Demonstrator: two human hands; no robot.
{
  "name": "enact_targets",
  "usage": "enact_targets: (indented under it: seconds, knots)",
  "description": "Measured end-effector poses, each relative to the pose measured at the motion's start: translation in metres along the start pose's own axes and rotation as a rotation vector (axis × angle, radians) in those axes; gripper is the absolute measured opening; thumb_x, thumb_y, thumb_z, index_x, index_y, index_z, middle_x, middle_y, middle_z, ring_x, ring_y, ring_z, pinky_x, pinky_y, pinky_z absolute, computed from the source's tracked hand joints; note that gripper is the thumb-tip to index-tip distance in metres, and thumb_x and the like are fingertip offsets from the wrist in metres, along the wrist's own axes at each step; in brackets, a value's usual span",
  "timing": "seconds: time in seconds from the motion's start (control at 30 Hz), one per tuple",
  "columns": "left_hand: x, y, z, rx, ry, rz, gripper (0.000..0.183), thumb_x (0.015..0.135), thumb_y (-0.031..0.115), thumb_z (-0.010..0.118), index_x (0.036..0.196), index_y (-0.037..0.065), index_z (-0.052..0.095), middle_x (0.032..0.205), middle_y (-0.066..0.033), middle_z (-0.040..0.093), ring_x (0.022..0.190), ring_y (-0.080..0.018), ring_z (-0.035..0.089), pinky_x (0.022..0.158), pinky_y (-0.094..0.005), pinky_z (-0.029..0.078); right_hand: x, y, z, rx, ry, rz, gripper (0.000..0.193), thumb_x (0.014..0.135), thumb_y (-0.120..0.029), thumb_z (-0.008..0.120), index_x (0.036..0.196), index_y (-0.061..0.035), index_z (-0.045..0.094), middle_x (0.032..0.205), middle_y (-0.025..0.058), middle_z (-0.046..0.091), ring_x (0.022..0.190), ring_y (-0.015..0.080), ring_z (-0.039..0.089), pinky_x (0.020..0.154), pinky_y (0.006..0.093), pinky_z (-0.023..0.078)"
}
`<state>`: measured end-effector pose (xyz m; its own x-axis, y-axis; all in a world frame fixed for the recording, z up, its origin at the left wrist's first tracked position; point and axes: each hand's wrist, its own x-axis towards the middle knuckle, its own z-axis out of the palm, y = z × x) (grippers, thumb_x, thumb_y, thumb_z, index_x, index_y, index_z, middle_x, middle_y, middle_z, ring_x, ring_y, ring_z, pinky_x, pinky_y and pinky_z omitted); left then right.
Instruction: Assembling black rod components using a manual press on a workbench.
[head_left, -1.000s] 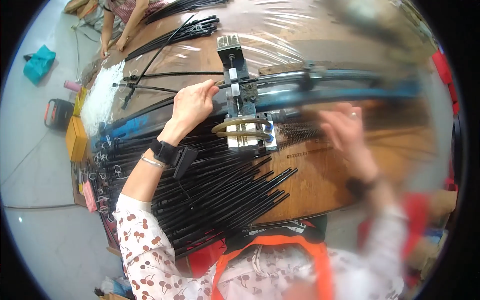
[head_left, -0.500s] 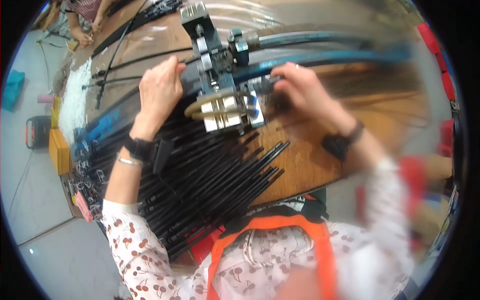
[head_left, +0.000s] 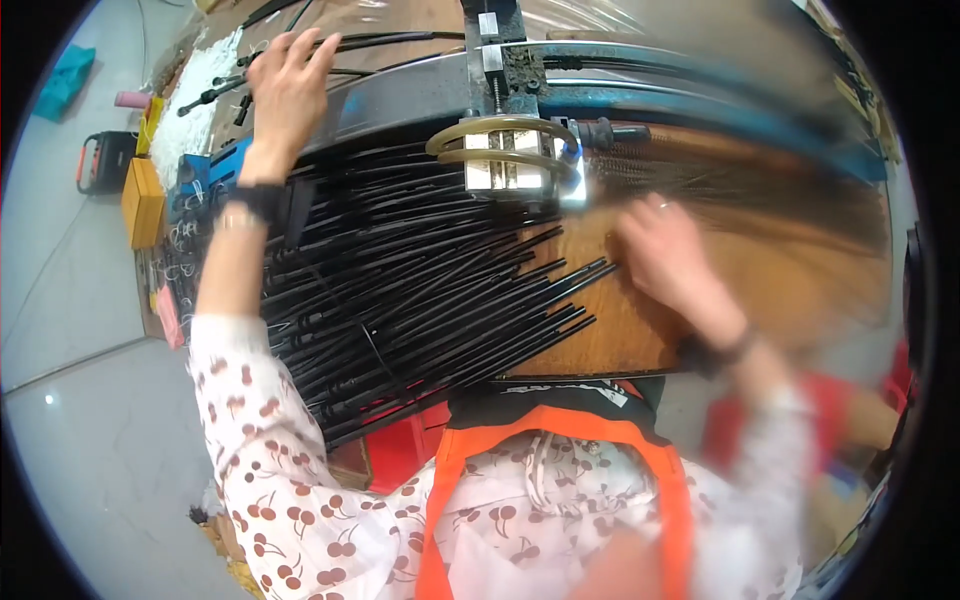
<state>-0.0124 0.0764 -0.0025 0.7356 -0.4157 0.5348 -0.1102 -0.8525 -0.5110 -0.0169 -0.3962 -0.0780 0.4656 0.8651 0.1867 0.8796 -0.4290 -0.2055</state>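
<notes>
My left hand (head_left: 290, 95) is at the far left with its fingers spread, above thin black cables (head_left: 385, 42) that run toward a metal clamping fixture (head_left: 508, 160). A tan hose loops round the fixture's front, and its pale blocks are brightly lit. My right hand (head_left: 662, 250) is low over the wooden table, right of the fixture, with its fingers curled. Whatever it may hold is hidden beneath the fingers. Just beyond that hand lies a heap of thin coil springs (head_left: 690, 170). A thick bundle of black cables (head_left: 430, 290) fans out between my arms.
Blue rails (head_left: 700, 105) stretch right from the fixture. White bits (head_left: 205, 85) are heaped at the table's left end, near a yellow box (head_left: 143, 203). A black case (head_left: 107, 163) stands on the floor. Red containers (head_left: 400, 450) show under the near edge.
My left hand has left the fixture, moved farther left and spread its fingers. My right hand has dropped from the fixture's right side toward the near tabletop. The view has shifted.
</notes>
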Motion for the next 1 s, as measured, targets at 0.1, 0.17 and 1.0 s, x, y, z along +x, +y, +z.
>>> enact_targets:
  seconds: [0.1, 0.17, 1.0]
  knots:
    - [-0.024, 0.093, -0.065, -0.432, -0.159, 0.003, 0.007, 0.081, 0.013, 0.069, 0.086, 0.013, 0.065, 0.088, -0.0028, 0.06, 0.089, -0.0246, 0.057, 0.076, -0.0416, 0.038, -0.007, 0.004, -0.003, -0.013, -0.036, 0.072, 0.022, 0.071, -0.011, 0.068, 0.089, -0.0081, 0.057, 0.091, 0.0118, 0.056, 0.087, 0.0327, 0.055, 0.073, 0.0446, 0.048]
    - [-0.041, 0.156, -0.114, -0.54, -0.353, 0.033, 0.01, 0.083, 0.018, 0.071, 0.085, 0.013, 0.063, 0.079, -0.0027, 0.054, 0.084, -0.0241, 0.055, 0.076, -0.0393, 0.04, 0.003, 0.001, -0.003, -0.004, -0.016, 0.071, 0.021, 0.073, -0.013, 0.069, 0.089, -0.0082, 0.057, 0.091, 0.0114, 0.056, 0.087, 0.0325, 0.056, 0.072, 0.0442, 0.048]
    - [0.044, 0.139, -0.197, -0.563, -0.307, -0.038, 0.03, 0.081, -0.004, 0.07, 0.11, 0.002, 0.064, 0.082, -0.0125, 0.055, 0.074, -0.0309, 0.058, 0.062, -0.0415, 0.048, 0.027, 0.023, -0.048, 0.132, 0.815, -0.214, 0.042, 0.086, -0.022, 0.075, 0.125, -0.0051, 0.067, 0.072, 0.0047, 0.056, 0.061, 0.0194, 0.055, 0.051, 0.0314, 0.046]
